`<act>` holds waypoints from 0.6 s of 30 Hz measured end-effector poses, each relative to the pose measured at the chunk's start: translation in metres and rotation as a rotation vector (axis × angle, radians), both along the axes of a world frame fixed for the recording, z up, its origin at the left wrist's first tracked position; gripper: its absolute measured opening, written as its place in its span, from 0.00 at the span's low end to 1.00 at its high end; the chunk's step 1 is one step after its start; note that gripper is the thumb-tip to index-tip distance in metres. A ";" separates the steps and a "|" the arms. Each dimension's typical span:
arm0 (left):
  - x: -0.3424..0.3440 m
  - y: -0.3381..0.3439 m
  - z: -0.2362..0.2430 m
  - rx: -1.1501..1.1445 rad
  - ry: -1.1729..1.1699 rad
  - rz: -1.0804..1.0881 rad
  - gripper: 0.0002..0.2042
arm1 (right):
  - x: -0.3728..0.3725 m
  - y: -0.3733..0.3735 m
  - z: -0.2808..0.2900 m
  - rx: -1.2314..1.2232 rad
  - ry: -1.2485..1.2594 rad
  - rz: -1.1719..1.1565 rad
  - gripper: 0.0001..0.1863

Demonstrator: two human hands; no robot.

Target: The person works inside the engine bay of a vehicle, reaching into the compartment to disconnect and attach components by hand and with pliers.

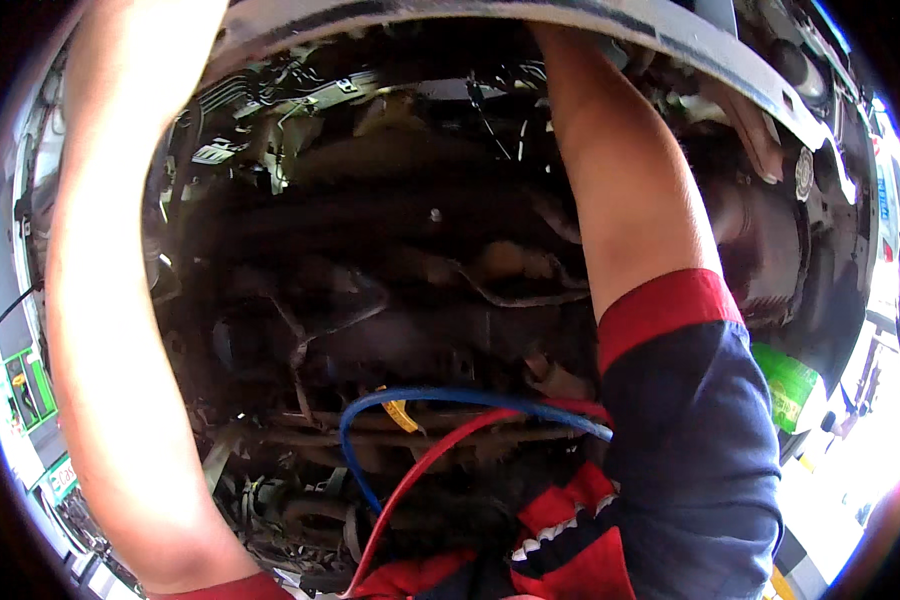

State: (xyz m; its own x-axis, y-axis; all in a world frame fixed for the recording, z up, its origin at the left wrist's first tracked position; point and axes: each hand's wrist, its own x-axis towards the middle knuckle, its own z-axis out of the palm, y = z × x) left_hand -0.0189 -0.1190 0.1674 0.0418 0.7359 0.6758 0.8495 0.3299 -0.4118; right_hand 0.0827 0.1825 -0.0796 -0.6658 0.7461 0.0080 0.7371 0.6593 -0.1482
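My bare left forearm (110, 300) rises along the left side and leaves the picture at the top, so my left hand is out of sight. The bare right forearm (620, 150) reaches up from a dark blue sleeve with a red cuff (670, 312) and passes behind a curved metal crossbar (710, 58). That bar hides my right hand and whatever it may touch. Between the arms lies the dark underside or engine space of a vehicle, with pipes and brackets. A blue hose (440, 394) and a red hose (410, 480) loop across, low in the middle.
A yellow tag-like strip (398, 412) shows behind the blue hose. A thin bent pipe (520, 299) crosses the dark middle. On the right are a brownish ribbed metal part (765, 255) and a bright green container (785, 385).
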 end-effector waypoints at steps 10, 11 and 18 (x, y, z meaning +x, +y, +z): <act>-0.031 -0.011 -0.001 -0.001 -0.590 0.196 0.12 | 0.007 -0.013 0.015 -0.004 0.007 -0.034 0.17; -0.027 -0.010 0.001 -0.010 -0.586 0.162 0.11 | 0.010 -0.020 0.019 -0.002 0.017 -0.028 0.17; -0.030 -0.010 0.001 -0.009 -0.556 0.134 0.09 | 0.065 -0.125 0.090 0.024 0.240 0.269 0.17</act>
